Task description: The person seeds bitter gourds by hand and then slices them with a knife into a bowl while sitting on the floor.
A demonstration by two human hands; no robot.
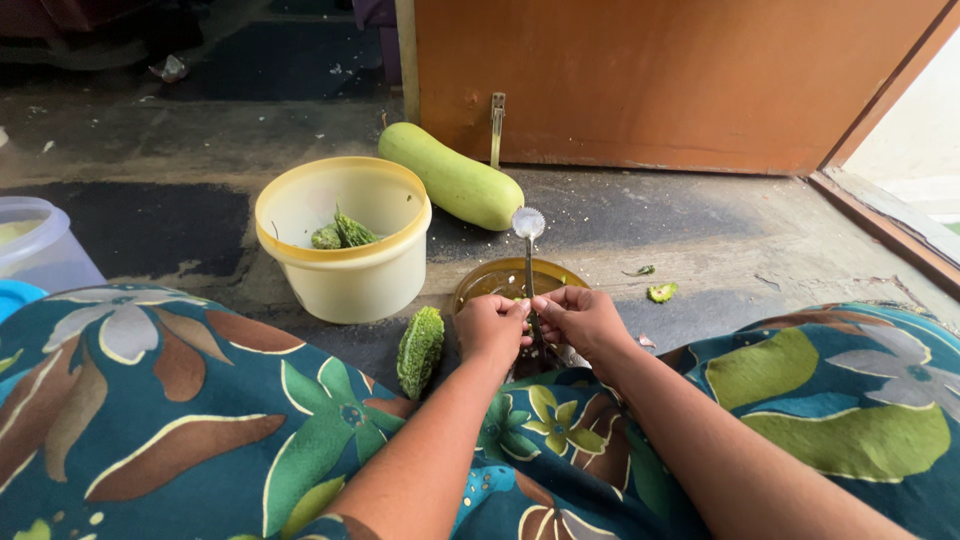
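My left hand (pixel 490 328) and my right hand (pixel 582 320) meet at an upright metal blade (pixel 528 262) with a round toothed tip. Both pinch a small green piece of bitter gourd (pixel 521 301) against the blade's edge; most of the piece is hidden by my fingers. Under the blade lies a brown plate (pixel 490 282). A whole bitter gourd (pixel 420 350) rests just left of my left hand, against my flowered dress.
A yellow plastic tub (pixel 345 265) with bitter gourds (pixel 342 234) stands to the left on the floor. A long pale green bottle gourd (pixel 450 176) lies by the orange door (pixel 660 80). Green scraps (pixel 660 292) lie at right. A clear container (pixel 35 250) sits at far left.
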